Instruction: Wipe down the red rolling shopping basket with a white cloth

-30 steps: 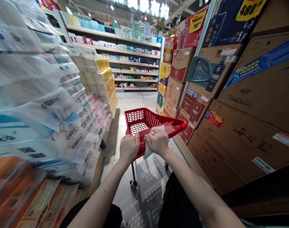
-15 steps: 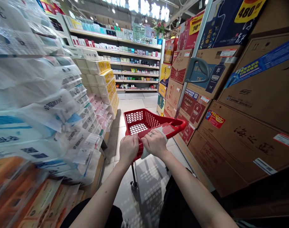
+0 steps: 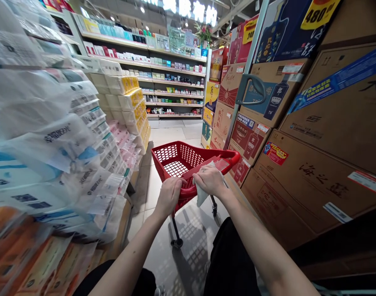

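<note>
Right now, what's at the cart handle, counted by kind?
Hands: 2, left hand and right hand, both on the handle
Red cart: 1
White cloth, under the right hand: 1
Total: 4

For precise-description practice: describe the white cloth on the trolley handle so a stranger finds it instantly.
Between stacked brown cardboard boxes and wrapped tissue packs stands a red plastic mesh trolley. The right hand holds a crumpled white cloth against its handle. It is the only white thing on the red trolley.
</note>
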`<state>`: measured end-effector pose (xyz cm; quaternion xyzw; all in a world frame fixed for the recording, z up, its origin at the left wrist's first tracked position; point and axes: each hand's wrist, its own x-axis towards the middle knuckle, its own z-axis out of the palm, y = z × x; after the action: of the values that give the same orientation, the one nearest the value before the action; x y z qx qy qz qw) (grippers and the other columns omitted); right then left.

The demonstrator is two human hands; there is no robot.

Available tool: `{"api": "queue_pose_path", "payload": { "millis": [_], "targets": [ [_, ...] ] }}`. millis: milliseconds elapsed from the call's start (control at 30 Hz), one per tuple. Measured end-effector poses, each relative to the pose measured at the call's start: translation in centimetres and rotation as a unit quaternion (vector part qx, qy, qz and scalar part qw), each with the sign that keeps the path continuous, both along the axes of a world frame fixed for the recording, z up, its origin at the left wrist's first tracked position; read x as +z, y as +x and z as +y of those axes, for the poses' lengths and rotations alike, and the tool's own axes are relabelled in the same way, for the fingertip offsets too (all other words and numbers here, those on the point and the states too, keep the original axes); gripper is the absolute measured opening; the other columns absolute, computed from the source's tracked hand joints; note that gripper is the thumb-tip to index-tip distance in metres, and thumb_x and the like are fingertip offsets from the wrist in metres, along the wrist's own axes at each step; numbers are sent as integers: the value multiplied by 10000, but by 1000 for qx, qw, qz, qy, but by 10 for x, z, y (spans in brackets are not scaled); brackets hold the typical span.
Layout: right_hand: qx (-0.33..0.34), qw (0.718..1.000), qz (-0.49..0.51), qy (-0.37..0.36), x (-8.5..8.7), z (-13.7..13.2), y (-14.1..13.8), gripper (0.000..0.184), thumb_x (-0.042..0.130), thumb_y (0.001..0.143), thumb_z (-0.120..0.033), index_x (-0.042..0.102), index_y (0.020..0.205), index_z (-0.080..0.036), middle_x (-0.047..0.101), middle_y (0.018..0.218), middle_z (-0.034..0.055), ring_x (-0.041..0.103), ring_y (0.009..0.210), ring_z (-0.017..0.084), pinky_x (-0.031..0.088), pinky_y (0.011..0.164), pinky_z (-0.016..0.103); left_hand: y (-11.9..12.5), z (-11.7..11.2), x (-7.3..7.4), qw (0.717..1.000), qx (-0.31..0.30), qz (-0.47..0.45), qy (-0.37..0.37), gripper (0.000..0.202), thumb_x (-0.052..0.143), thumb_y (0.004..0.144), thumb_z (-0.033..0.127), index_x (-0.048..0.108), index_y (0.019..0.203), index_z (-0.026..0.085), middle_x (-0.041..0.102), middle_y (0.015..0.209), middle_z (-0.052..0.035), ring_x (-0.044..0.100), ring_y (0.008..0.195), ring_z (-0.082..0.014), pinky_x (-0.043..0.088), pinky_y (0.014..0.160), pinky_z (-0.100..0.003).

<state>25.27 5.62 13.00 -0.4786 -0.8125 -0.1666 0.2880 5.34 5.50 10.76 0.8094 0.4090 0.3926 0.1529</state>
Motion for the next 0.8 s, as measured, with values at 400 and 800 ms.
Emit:
{"api": "queue_pose_path", "payload": {
  "millis": [400, 800],
  "targets": [
    [-82, 989, 125, 11, -22, -31, -39, 323, 361, 952, -280, 605, 757, -199, 643, 827, 36, 511, 870, 181, 285, 918, 332, 11, -4, -7, 998, 65, -17, 15, 374, 244, 946, 336, 521, 1143, 180, 610, 1114, -73, 542, 1048, -197, 395, 952, -373],
    [-24, 997, 39, -68, 4, -11, 7, 431, 349, 965, -296, 630, 653, -202, 653, 703, -13, 544, 736, 122, 312, 784, 267, -7, 13, -22, 988, 41, 148, 27, 409, 206, 957, 352, 511, 1206, 241, 551, 1248, -57, 420, 1226, -195, 205, 1105, -498]
  ]
}}
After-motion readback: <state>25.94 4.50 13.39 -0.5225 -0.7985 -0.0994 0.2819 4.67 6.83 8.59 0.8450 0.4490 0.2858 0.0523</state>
